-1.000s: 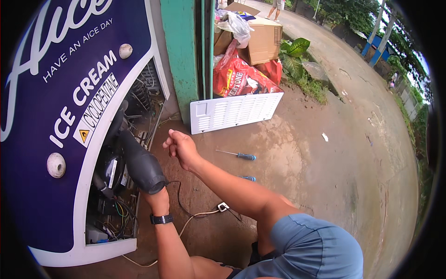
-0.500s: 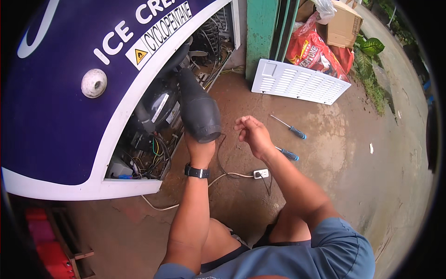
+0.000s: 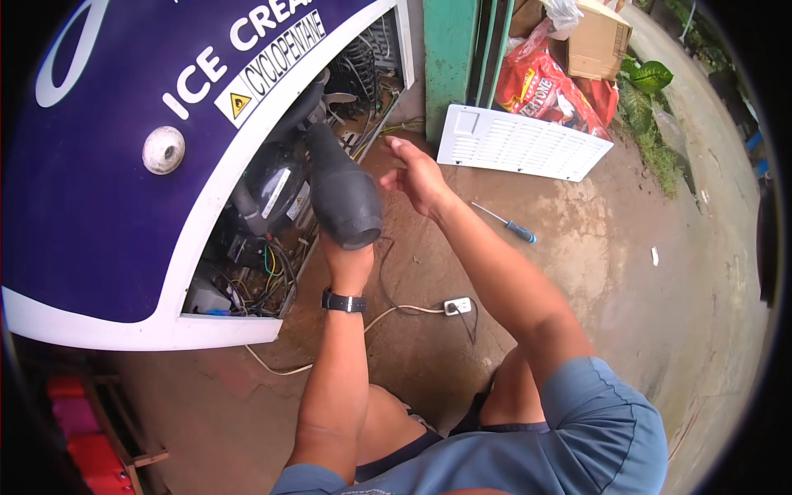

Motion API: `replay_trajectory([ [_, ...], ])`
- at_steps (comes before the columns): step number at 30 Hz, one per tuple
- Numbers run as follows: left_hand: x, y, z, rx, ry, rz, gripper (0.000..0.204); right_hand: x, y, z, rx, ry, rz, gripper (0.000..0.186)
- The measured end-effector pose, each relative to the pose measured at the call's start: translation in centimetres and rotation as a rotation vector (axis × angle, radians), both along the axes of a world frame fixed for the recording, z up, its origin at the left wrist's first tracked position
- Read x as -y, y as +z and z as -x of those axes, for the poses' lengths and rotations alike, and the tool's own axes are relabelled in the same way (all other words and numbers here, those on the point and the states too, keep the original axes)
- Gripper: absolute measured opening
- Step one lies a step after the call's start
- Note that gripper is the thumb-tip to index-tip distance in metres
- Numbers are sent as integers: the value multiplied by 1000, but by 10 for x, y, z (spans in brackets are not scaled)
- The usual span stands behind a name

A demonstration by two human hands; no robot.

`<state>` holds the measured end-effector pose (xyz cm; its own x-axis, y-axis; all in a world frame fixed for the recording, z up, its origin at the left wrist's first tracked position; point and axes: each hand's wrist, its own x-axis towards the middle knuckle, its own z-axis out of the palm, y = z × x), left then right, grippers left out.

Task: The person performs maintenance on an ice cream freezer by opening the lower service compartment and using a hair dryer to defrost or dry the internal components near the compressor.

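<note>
My left hand [image 3: 345,260], with a dark watch at the wrist, grips a black hair dryer [image 3: 342,194] whose nozzle points into the open compartment of a purple-and-white freezer [image 3: 99,214]. Inside are a black compressor [image 3: 276,186], a fan [image 3: 338,103] and loose wires [image 3: 268,264]. My right hand [image 3: 417,175] is raised just right of the dryer, fingers apart and slightly bent, holding nothing. A blue-handled screwdriver [image 3: 520,231] lies on the wet concrete to its right.
A louvered white panel [image 3: 516,144] leans by a green post [image 3: 445,58], with red bags [image 3: 544,87] and a cardboard box [image 3: 598,45] behind. A power strip [image 3: 458,306] and cords lie on the ground. Red objects on a wooden frame [image 3: 115,396] are at lower left. Plants [image 3: 643,124] border the path.
The view has swung, bringing the red objects at lower left into frame. Since half a second ago my right hand has moved forward and up, toward the compartment beside the dryer.
</note>
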<state>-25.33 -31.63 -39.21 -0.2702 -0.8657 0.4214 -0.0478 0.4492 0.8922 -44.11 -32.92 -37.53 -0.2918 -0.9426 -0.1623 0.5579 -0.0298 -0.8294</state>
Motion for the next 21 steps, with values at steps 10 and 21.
replay_trajectory([
  [10,1,-9,2,-46,66,-45,46,85,74,-7,30,-114,407,38],
  [21,-11,15,8,-56,24,-66,40,-82,4,-3,-139,-222,-89,19],
])
